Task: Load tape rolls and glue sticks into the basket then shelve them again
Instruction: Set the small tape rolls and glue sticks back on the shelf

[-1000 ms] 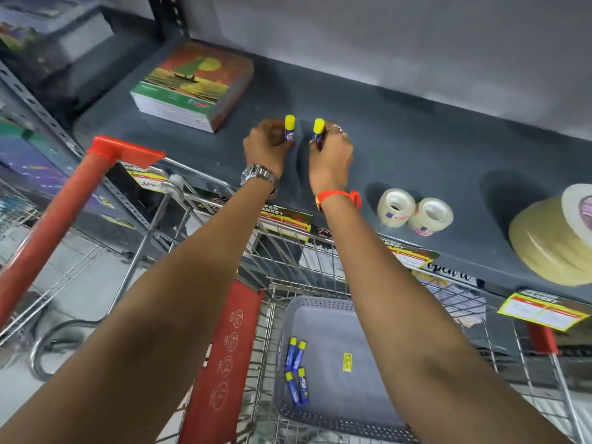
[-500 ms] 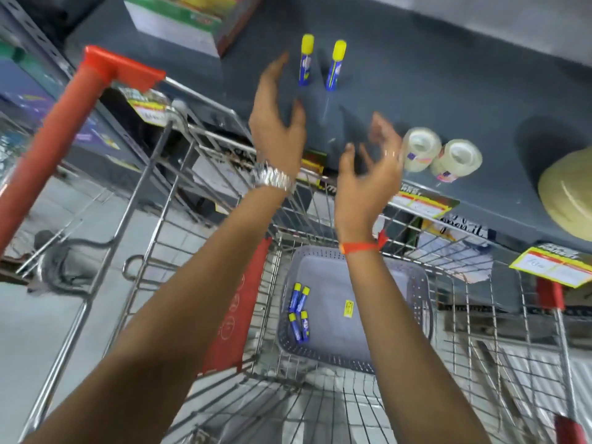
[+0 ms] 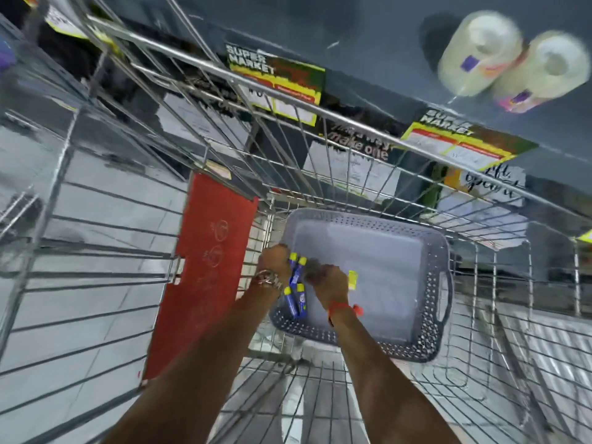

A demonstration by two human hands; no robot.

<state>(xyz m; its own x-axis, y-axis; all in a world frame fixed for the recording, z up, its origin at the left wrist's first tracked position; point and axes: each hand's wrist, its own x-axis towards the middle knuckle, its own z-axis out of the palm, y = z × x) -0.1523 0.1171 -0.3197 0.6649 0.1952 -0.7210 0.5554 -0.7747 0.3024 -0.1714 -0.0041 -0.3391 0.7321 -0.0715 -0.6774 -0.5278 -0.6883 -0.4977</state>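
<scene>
A grey perforated basket sits inside a wire shopping cart. Several blue glue sticks with yellow caps lie at the basket's left end. Both my hands are down in the basket at those sticks. My left hand, with a watch on its wrist, touches the upper two sticks. My right hand, with an orange wristband, has curled fingers right beside them. Motion blur hides whether either hand grips a stick. Two clear tape rolls lie on the dark shelf at the top right.
A small yellow sticker lies on the basket floor by my right hand. The cart's red child-seat flap stands left of the basket. Yellow price tags line the shelf edge above the cart's wire rim.
My hands let go of two glue sticks stood on the shelf, drew back, and dropped into the basket. The view swung down from the shelf to the cart.
</scene>
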